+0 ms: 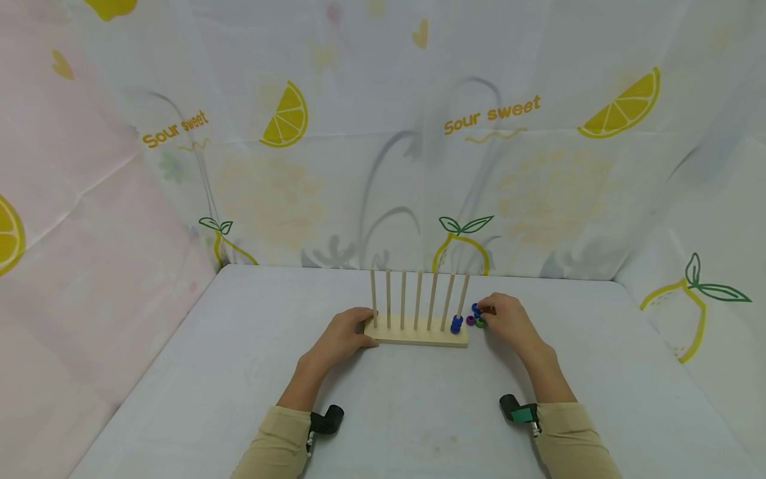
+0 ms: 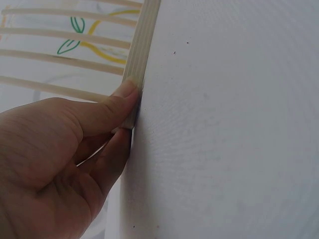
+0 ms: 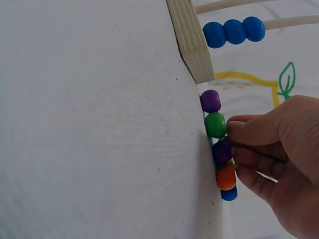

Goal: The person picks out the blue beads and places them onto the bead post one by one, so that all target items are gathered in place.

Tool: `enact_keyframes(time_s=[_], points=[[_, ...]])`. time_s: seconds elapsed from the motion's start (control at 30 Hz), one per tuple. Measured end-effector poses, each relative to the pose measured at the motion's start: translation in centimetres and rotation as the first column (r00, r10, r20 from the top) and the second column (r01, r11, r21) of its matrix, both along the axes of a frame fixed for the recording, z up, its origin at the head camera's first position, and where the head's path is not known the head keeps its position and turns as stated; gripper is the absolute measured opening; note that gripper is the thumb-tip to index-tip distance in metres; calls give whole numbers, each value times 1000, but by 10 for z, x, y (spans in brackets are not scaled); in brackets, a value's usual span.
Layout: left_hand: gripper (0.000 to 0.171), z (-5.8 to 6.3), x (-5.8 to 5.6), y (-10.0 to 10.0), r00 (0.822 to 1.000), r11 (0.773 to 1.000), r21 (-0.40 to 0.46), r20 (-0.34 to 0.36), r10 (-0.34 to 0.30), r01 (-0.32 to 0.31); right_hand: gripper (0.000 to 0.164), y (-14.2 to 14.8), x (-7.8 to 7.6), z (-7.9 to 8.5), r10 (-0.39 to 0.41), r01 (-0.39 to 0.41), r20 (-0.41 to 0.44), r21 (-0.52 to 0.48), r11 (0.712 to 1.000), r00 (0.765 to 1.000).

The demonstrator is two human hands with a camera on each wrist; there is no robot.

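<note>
A pale wooden pegboard (image 1: 413, 338) with several upright dowels stands on the table. My left hand (image 1: 345, 332) grips its left end; the left wrist view shows the thumb (image 2: 115, 108) on the base's edge and fingers around the end. Three blue beads (image 3: 235, 32) are stacked on the rightmost dowel. Beyond the board's right end, my right hand (image 1: 509, 319) reaches over loose beads. The thumb is close against a green bead (image 3: 216, 125), between a purple bead (image 3: 210, 101) and a dark purple one (image 3: 222, 152). Whether the fingertips pinch a bead is hidden.
An orange bead (image 3: 226, 178) and a blue bead (image 3: 229, 193) lie in the same loose group, with a bit of yellow behind. A white table (image 1: 407, 406) is backed by a lemon-print cloth (image 1: 383, 166) that also hangs at both sides.
</note>
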State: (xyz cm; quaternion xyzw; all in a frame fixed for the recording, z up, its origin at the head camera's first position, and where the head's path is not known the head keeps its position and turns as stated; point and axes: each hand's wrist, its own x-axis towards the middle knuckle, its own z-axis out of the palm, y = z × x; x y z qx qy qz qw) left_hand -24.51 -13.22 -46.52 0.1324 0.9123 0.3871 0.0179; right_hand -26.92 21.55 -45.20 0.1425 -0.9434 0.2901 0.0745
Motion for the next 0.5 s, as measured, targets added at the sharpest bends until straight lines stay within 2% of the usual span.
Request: enact_keyframes(time_s=[0.37,0.5], points=[[58,1,0,0,1000,1000,15,7,0,0,17,-1,-2,0,13,-13,-12,35,999,1000],[57,0,0,0,1000,1000,12,2,1,-1,18,-3,-1,2,5,-5,9,41,999,1000]])
